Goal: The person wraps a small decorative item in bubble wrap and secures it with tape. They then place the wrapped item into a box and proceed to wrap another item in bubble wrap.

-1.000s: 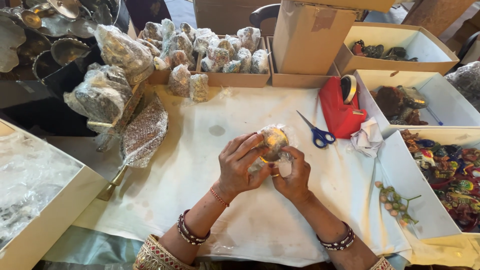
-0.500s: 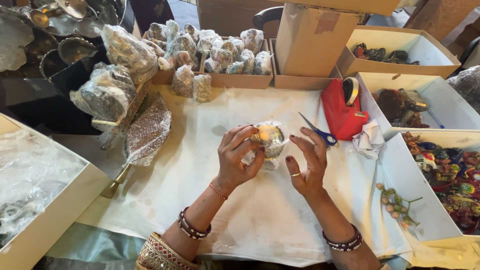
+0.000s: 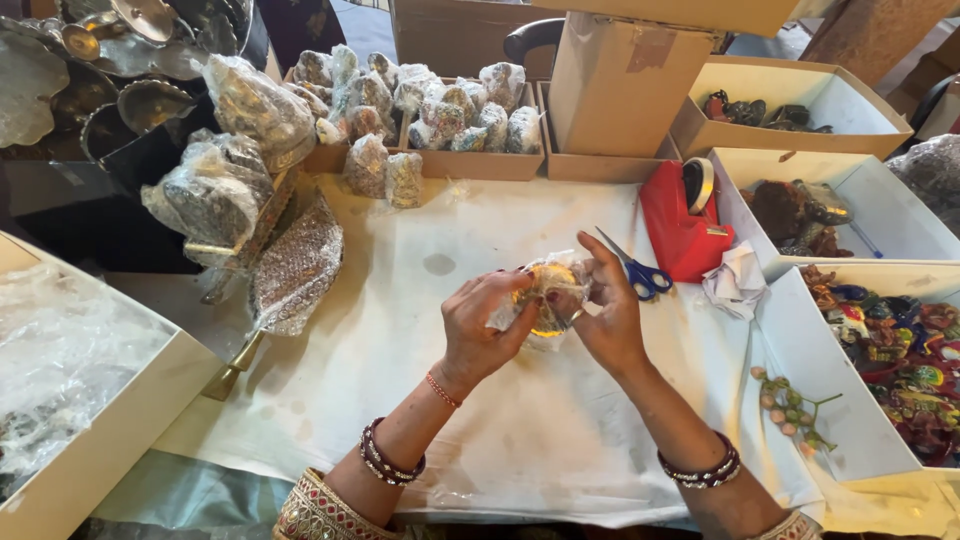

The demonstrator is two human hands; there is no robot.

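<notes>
Both of my hands hold a small golden ornament wrapped in clear bubble wrap (image 3: 547,297) above the white cloth (image 3: 420,300) on the table. My left hand (image 3: 482,328) cups it from the left and below. My right hand (image 3: 606,312) presses on the wrap from the right, fingers curled on its top edge. Blue-handled scissors (image 3: 637,271) lie just right of my right hand, and a red tape dispenser (image 3: 685,222) stands beyond them.
Cardboard trays of several bubble-wrapped pieces (image 3: 430,115) stand at the back beside a tall cardboard box (image 3: 618,85). White boxes of coloured figurines (image 3: 890,345) line the right. Wrapped metal items (image 3: 225,190) lie at left, a box of wrap (image 3: 60,370) at near left.
My right hand, which was off the ornament with fingers spread half a second ago, has come back onto the wrap. The bundle has shifted slightly up and right.
</notes>
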